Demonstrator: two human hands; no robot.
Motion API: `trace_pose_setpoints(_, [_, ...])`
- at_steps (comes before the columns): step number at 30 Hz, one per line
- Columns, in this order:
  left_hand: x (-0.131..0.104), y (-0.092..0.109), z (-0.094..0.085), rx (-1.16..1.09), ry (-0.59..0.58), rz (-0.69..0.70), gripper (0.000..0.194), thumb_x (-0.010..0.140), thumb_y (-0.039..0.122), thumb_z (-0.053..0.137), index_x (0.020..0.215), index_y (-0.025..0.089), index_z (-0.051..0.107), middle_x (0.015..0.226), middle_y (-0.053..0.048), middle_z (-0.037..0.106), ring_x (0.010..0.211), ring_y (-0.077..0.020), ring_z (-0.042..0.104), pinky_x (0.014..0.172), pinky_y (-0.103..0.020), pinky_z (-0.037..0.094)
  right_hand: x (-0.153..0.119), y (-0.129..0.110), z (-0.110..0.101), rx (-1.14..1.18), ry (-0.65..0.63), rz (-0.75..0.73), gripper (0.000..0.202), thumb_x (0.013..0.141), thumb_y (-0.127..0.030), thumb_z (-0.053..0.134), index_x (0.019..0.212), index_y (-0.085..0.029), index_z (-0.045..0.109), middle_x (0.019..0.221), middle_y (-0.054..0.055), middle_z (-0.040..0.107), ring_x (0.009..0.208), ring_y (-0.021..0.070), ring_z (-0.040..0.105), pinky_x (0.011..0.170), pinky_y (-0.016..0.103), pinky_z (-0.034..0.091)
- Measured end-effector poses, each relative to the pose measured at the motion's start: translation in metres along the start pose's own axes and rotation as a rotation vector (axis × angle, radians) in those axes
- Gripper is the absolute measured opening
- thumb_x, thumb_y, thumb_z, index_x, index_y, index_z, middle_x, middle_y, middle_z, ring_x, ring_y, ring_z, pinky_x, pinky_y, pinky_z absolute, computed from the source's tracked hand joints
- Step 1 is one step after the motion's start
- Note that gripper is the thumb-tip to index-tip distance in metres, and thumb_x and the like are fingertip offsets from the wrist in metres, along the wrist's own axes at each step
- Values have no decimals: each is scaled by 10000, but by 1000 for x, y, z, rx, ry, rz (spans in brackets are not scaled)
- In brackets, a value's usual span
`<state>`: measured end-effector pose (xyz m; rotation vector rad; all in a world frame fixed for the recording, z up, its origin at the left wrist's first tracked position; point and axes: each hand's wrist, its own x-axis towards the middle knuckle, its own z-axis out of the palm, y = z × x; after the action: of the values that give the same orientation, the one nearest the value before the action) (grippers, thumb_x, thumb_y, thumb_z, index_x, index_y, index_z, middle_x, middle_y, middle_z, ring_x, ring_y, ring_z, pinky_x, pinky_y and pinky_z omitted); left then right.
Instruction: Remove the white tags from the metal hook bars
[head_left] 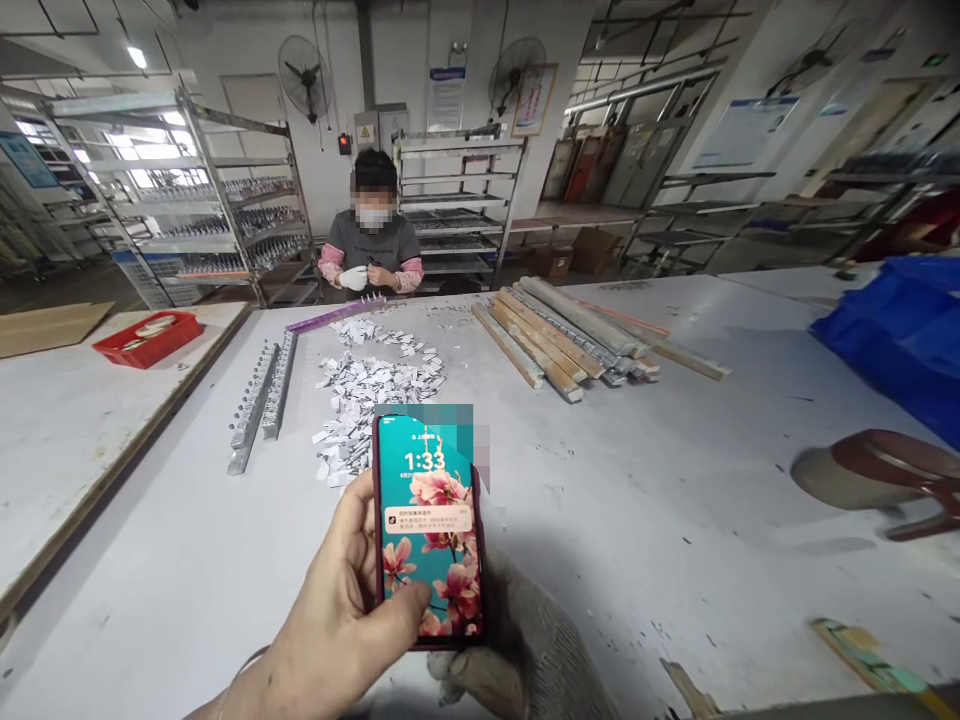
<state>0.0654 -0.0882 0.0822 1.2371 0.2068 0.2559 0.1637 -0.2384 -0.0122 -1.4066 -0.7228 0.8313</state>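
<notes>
My left hand (341, 585) is bare and closed around a phone (427, 550) in a dark red case, its thumb over the lower part of the lit screen. The screen shows 1:33, a notification and pink flowers on teal. My right hand (525, 640), in a grey knit glove, is curled just below and behind the phone's lower right edge. The phone hides part of it, and whether it grips anything cannot be made out. Beyond the phone lies a heap of small white-grey flat pieces (379, 375) on the white table (615, 480).
Two metal strips with small knobs (255, 405) and a purple strip (330, 315) lie left. Wooden bars (540, 340) are stacked beyond. A brown mug (862, 470) and blue bag (892, 330) stand right. A co-worker (375, 240) sits opposite; a red tray (150, 340) is far left.
</notes>
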Motion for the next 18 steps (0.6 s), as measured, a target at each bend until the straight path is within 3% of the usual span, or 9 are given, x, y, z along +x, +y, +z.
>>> trace_pose_setpoints(4, [-1, 3, 2, -4, 5, -9, 812, 926, 311, 776, 1542, 366, 250, 1532, -93, 477, 1301, -199, 609, 1061, -256, 595, -2, 4, 2, 12, 19, -8, 779, 668, -548, 895, 1351, -268, 646, 1164, 104, 726, 1072, 351, 713, 795, 376, 640])
trace_pose_setpoints(8, [-2, 6, 4, 5, 9, -26, 831, 928, 295, 771, 1549, 356, 223, 1526, -106, 483, 1276, -197, 626, 1005, -235, 609, -6, 18, 1, 58, 16, -27, 744, 737, -548, 855, 1382, -278, 599, 1232, 105, 715, 1033, 333, 735, 720, 342, 641])
trace_pose_setpoints(12, [-3, 7, 5, 16, 5, -29, 858, 934, 315, 765, 1558, 356, 177, 1521, -101, 498, 1264, -173, 631, 957, -177, 606, -2, 26, 4, 77, 21, -51, 697, 796, -561, 817, 1386, -270, 587, 1250, 104, 711, 1045, 316, 741, 746, 330, 640])
trace_pose_setpoints(18, [0, 8, 7, 40, 17, -11, 858, 927, 327, 776, 1552, 347, 189, 1543, -98, 478, 1316, -178, 602, 956, -160, 607, 11, 14, 9, -8, 79, -67, 768, 678, -555, 914, 1335, -253, 651, 1126, 101, 732, 1091, 341, 719, 819, 356, 634])
